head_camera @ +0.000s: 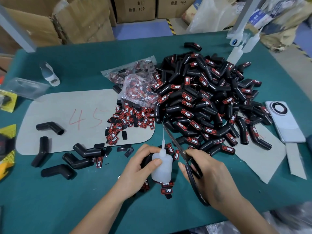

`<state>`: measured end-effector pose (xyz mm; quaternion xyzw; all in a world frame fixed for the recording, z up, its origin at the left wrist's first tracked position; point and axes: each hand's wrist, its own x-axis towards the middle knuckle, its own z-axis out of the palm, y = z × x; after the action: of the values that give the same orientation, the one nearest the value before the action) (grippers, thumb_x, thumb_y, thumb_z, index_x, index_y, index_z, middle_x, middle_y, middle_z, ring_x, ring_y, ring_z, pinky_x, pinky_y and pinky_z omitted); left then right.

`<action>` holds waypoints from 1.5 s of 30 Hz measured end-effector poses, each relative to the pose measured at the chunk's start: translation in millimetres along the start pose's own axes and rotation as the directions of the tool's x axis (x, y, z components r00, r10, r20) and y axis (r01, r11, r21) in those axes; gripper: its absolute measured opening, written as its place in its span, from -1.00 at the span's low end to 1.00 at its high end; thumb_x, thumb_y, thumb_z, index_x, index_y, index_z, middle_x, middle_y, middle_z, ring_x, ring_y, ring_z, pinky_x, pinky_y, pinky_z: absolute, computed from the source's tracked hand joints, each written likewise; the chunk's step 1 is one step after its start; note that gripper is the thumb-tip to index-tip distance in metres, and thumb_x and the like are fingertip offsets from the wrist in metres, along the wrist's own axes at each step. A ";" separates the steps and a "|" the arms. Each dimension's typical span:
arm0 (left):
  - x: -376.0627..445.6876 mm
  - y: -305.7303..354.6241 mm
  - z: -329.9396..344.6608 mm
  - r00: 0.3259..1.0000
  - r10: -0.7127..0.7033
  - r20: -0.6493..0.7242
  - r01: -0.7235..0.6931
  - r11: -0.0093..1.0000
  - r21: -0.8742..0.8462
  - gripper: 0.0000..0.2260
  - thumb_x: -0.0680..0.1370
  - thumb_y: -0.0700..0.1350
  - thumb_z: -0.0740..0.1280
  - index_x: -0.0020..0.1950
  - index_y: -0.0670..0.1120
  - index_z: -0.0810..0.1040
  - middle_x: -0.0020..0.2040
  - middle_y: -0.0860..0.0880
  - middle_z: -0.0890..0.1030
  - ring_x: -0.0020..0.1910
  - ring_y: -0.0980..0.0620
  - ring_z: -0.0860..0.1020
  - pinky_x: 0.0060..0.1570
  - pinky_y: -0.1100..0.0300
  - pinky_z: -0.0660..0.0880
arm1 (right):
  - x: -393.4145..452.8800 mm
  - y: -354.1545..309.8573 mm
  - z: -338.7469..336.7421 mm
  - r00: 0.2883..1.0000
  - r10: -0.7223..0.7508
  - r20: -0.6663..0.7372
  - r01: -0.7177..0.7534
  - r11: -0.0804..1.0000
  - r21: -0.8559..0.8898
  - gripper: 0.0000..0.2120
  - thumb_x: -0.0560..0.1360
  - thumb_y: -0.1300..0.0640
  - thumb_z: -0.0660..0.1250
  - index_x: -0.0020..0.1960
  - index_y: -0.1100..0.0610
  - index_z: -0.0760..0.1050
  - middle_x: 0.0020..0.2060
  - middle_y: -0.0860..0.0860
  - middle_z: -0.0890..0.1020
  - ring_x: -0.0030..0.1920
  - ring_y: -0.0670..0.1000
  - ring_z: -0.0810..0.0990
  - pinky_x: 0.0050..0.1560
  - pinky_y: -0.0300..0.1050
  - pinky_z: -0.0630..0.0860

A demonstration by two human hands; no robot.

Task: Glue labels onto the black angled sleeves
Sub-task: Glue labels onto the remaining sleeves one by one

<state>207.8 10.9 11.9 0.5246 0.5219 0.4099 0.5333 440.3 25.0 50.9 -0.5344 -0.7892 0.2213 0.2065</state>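
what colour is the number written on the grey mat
Red, a handwritten 45 on the grey mat, head view.

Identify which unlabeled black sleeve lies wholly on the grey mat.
The bent sleeve left of the red "45": it alone lies wholly on the grey mat; the others overhang or lie off it.

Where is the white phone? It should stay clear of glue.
In the head view, the white phone lies at the table's right edge, just right of the pile of black angled sleeves.
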 end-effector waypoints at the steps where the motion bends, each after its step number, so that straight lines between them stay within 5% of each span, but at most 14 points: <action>1: -0.1 0.1 0.1 1.000 0.000 -0.001 0.000 1.000 -0.002 -0.82 0.59 0.18 0.33 0.16 0.26 0.63 0.09 0.04 0.59 0.14 0.05 0.56 0.16 0.32 0.40 | 0.0 0.2 -0.1 1.000 -0.003 -0.001 0.003 1.000 -0.002 -0.83 0.60 -0.22 0.25 0.13 -0.19 0.44 -0.26 -0.13 0.50 -0.34 -0.01 0.50 -0.36 -0.06 0.53; 19: 0.0 0.9 0.3 1.000 -0.010 0.005 0.010 1.000 -0.017 -0.82 0.58 0.17 0.33 0.15 0.25 0.64 0.06 0.01 0.57 0.11 0.01 0.54 0.13 0.27 0.40 | 2.2 -0.5 -1.1 0.998 -0.036 -0.042 0.033 0.997 -0.065 -0.85 0.58 -0.15 0.29 0.12 -0.17 0.42 -0.32 -0.09 0.46 -0.39 0.02 0.44 -0.41 -0.20 0.36; 29: 0.2 -3.8 1.1 1.000 -0.020 0.012 0.020 1.000 0.000 -0.79 0.60 0.19 0.33 0.19 0.21 0.63 0.05 0.06 0.57 0.10 0.03 0.55 0.10 0.30 0.40 | 1.5 1.5 -1.0 0.995 -0.042 -0.086 0.033 0.994 -0.102 -0.65 0.47 0.09 0.58 0.06 -0.15 0.45 -0.34 -0.12 0.34 -0.42 0.01 0.33 -0.49 -0.16 0.35; 34: 0.4 -4.3 2.0 1.000 -0.016 0.015 0.016 1.000 0.001 -0.76 0.60 0.25 0.34 0.19 0.20 0.63 0.04 -0.03 0.55 0.09 -0.05 0.54 0.11 0.24 0.41 | 2.2 1.0 -4.9 0.990 -0.002 -0.140 -0.007 0.998 -0.066 -0.89 0.56 -0.11 0.33 0.00 -0.11 0.44 -0.34 -0.10 0.37 -0.40 0.03 0.36 -0.49 -0.13 0.38; 40: -0.2 -2.0 0.7 1.000 -0.008 0.009 0.008 1.000 -0.025 -0.77 0.60 0.25 0.35 0.18 0.21 0.63 0.08 -0.01 0.57 0.12 -0.01 0.55 0.14 0.28 0.42 | -1.7 8.6 -14.8 0.994 0.094 -0.053 -0.100 0.987 -0.127 -0.68 0.61 -0.38 0.11 0.16 -0.19 0.41 -0.25 -0.11 0.43 -0.32 0.00 0.44 -0.42 0.00 0.52; 45: -0.1 -2.3 0.5 1.000 -0.011 0.022 0.011 1.000 -0.006 -0.81 0.61 0.19 0.34 0.16 0.19 0.64 0.03 0.01 0.54 0.07 -0.01 0.54 0.08 0.29 0.40 | -11.5 9.9 -19.7 0.991 0.132 -0.010 -0.132 0.973 -0.192 -0.58 0.60 -0.46 -0.06 0.10 -0.22 0.39 -0.26 -0.07 0.46 -0.35 -0.01 0.43 -0.48 -0.10 0.48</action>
<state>208.1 10.4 9.7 0.5247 0.5176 0.4026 0.5428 462.9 20.1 60.3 -0.6028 -0.7699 0.1580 0.1377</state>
